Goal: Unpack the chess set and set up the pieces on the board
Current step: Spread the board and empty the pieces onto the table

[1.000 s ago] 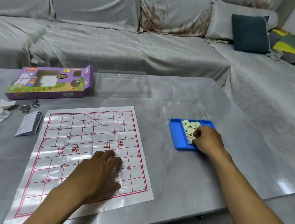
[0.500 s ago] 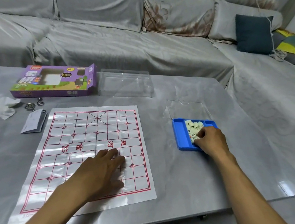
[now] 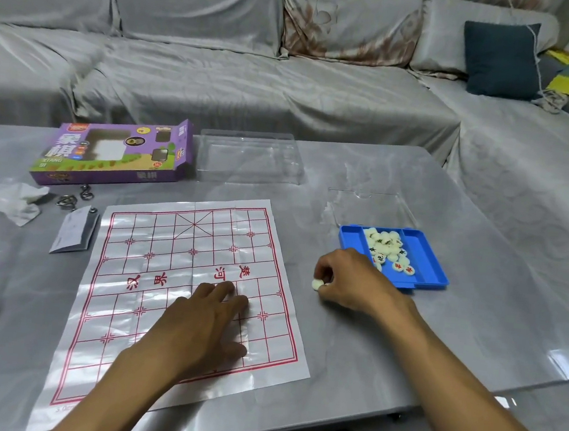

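Purple box: it lies at the far left of my tabletop, its end flap open; I cannot tell what is inside.
Folded leaflet: it lies near the board's left edge, with small metal rings just behind it and a crumpled tissue further left.
Clear lid: it sits just right of the purple box, and nothing shows in it.
Board: the red-lined paper sheet is spread flat in front of me, with no pieces on it yet.
My left hand: it rests palm down on the near half of the board, fingers straight, pressing the sheet and holding nothing.
My right hand: its fingers are curled, pinching one white piece, over bare tabletop between the board's right edge and the tray.
Second clear lid: it lies flat just behind the tray.
Blue tray: it sits right of the board; its middle compartment holds a heap of round white pieces marked in red and black, and its side compartments are bare.
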Available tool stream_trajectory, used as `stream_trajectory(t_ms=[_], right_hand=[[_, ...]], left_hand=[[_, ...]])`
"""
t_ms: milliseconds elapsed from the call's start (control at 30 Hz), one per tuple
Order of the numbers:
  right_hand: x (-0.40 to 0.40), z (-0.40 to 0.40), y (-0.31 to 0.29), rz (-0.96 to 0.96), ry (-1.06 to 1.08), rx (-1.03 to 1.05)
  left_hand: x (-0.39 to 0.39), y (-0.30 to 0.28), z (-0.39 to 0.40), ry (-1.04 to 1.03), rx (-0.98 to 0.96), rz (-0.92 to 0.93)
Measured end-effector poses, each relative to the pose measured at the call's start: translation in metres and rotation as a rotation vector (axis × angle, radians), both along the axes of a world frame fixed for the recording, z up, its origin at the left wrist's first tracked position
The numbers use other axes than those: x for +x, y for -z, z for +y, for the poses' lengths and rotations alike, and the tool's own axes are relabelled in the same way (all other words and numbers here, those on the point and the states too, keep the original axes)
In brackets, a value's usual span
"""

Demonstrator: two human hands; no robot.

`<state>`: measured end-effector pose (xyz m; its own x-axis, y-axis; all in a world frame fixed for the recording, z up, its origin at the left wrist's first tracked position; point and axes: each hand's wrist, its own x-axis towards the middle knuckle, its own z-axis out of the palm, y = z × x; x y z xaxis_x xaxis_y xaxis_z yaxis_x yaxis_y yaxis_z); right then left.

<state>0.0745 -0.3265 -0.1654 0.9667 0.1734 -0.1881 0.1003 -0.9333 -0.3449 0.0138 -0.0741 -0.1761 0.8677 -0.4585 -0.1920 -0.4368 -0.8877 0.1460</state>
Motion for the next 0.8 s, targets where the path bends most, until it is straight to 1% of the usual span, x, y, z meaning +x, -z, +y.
stream_trajectory(t_ms=[200, 500, 600, 700, 767, 800], right_hand=[[0.002, 0.0, 0.001, -0.022, -0.026, 0.004], [0.007, -0.004, 0.002, -0.034, -0.068, -0.071], [0.007, -0.005, 0.002, -0.08, -0.022, -0.054], [0.009, -0.013, -0.004, -0.116, 0.037, 0.01], [0.011, -0.024, -0.01, -0.159, 0.112, 0.039], [0.014, -0.033, -0.012, -0.188, 0.183, 0.038]], left_hand=[[0.001, 0.0, 0.0, -0.007, -0.002, 0.008], [0.001, 0.0, -0.001, -0.004, 0.002, 0.01], [0.001, -0.001, 0.0, -0.005, -0.001, 0.015], [0.001, -0.001, -0.001, -0.006, 0.002, 0.021], [0.001, -0.001, -0.001, -0.008, 0.003, 0.021], [0.001, -0.002, -0.001, -0.006, 0.002, 0.019]])
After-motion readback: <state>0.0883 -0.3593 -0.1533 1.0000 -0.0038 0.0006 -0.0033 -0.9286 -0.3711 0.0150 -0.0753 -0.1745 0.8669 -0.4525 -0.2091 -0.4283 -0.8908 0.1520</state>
